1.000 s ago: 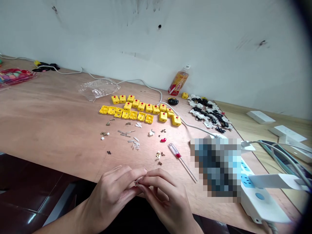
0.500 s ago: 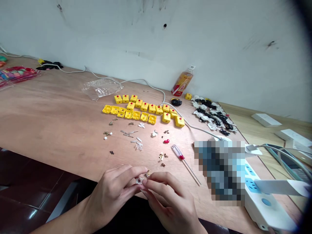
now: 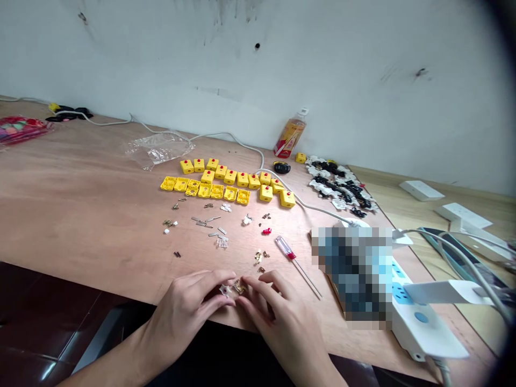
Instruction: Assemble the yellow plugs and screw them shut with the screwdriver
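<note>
I'm holding my left hand (image 3: 183, 314) and right hand (image 3: 282, 317) close together, fingers on a small white plastic piece (image 3: 225, 290) and a tiny brass contact (image 3: 239, 286), grip and pointing too small to tell.

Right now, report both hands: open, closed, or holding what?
Left hand: curled, at a white plastic part; grip unclear.
Right hand: curled, at a brass part; grip unclear.

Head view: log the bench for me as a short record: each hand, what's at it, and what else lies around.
Left hand: fingertips at a small white plastic part
Right hand: fingertips at a small brass part
Nearby: red-handled screwdriver
Rest: rows of yellow plastic housings, white power strip
Surface: wooden bench
</note>
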Demonstrator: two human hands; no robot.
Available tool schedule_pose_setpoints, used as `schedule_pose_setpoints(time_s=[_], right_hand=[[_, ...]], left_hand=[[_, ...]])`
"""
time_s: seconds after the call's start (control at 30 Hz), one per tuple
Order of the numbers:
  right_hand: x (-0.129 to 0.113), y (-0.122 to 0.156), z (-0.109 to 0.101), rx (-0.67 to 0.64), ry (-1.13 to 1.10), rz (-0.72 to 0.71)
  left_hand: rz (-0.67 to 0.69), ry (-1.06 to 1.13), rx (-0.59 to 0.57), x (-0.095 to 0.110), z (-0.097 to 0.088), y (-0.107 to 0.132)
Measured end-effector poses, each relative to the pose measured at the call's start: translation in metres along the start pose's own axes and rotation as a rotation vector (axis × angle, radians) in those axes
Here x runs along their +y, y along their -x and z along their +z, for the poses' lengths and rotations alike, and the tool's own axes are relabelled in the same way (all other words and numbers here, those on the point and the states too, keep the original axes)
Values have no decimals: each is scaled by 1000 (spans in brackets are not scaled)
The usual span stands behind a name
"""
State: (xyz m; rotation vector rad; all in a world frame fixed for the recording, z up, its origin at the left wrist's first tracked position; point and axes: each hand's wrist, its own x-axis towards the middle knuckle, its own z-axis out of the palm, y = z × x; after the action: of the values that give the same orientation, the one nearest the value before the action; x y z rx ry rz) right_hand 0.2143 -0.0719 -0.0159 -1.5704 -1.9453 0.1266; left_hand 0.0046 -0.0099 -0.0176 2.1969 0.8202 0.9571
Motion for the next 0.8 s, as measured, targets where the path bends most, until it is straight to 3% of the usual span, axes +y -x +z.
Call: schedule_pose_setpoints(time_s=[0.13,0.3,0.57,0.8], right_hand=[[-3,-5,7,8,-30,-17],[-6,-5,2,18,-281,-44],[-14,1,10,2,-715,161],[-15,-14,8,20,-679,2]], left_hand=[[-25,10,-12,0,2,-2],[12,20,-27,2,2,-3],[-22,77,26,7,2,-5],[-13,71,48,7,5,-5]])
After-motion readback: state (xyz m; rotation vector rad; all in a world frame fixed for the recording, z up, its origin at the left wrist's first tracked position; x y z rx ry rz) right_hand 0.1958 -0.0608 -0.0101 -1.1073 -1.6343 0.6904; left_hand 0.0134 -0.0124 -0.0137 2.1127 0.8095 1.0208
